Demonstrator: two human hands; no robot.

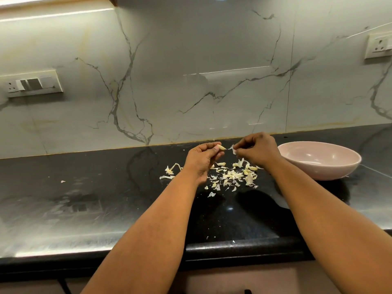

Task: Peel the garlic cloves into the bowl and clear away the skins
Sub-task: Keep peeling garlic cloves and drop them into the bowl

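the left hand pinched a small, firm, likely slippery garlic clove by its blunt end above the black worktop, while the right hand's fingers pinched a feather-light, brittle strip of skin, best taken at its loose edge, left of the pink bowl.

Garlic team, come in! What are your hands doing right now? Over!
Left hand pinching garlic clove. Right hand pinching a strip of skin. Loose skins on counter beneath; pink bowl on the right, path unobstructed.
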